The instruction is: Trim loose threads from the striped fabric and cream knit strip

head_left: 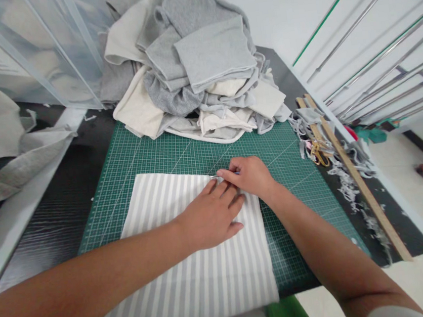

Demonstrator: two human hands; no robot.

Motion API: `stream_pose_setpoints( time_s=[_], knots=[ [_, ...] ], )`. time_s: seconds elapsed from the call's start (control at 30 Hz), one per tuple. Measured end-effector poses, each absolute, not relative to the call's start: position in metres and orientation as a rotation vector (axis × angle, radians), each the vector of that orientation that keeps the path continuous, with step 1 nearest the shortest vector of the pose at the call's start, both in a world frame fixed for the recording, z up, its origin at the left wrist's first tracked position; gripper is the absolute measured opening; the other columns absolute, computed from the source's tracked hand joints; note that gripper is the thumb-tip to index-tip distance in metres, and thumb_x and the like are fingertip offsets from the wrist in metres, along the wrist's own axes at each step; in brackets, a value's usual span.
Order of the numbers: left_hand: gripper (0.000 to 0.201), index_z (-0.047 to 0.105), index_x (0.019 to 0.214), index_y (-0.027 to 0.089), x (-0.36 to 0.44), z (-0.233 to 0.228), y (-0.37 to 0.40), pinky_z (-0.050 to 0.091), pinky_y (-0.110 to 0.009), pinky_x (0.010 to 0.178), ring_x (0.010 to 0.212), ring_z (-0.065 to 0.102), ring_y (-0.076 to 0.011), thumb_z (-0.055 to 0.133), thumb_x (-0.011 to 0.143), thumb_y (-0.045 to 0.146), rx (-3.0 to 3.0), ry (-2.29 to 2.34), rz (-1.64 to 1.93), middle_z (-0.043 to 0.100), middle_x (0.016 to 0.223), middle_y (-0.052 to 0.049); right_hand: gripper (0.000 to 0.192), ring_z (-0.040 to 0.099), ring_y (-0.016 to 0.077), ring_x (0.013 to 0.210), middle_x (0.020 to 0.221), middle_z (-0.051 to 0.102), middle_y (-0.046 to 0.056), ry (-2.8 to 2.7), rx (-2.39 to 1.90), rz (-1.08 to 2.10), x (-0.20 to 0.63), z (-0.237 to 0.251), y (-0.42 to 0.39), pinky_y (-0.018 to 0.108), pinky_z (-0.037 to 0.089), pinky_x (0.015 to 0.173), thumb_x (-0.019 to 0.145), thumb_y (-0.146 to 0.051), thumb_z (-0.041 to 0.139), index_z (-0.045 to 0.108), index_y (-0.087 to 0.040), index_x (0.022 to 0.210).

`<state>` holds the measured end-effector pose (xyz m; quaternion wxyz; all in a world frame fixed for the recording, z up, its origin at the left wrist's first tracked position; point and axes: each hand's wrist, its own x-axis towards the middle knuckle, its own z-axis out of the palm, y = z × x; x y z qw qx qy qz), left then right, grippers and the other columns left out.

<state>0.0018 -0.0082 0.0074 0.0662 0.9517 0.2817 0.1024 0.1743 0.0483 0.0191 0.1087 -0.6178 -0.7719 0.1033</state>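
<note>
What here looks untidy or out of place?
Fabric scraps and threads lie strewn along the table's right edge beside the wooden ruler. The folded cloth pile is heaped unevenly. The striped fabric lies flat.

Fabric: your striped grey-and-white fabric lies flat, spread under your left hand.
Far edge: pinched beneath your right hand.

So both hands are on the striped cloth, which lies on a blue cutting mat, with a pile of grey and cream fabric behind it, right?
Not quite: the head view shows the mat is green, not blue. The rest holds: left hand and right hand are on the striped cloth, with the fabric pile behind it.
</note>
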Motion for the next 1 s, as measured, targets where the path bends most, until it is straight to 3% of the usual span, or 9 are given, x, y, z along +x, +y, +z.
stream_pose_setpoints(
  time_s=[0.6,1.0],
  knots=[
    [0.057,0.046,0.134,0.016,0.002,0.007,-0.007,0.023,-0.051,0.111,0.133,0.034,-0.0342,0.048,0.090,0.053,2.862,0.834,0.299,0.044,0.142,-0.016,0.049,0.050,0.0134,0.054,0.057,0.061,0.000,-2.219,-1.933,0.250,0.169,0.023,0.044,0.028,0.028,0.054,0.082,-0.065,0.051,0.057,-0.022,0.060],
    [0.055,0.047,0.134,0.017,0.001,0.005,-0.008,0.023,-0.051,0.111,0.135,0.035,-0.0332,0.045,0.092,0.053,2.866,0.832,0.301,0.045,0.142,-0.015,0.049,0.046,0.0109,0.051,0.052,0.055,-0.002,-2.140,-1.831,0.389,0.184,0.024,0.047,0.027,0.027,0.051,0.083,-0.060,0.053,0.052,-0.020,0.055]
  ],
)
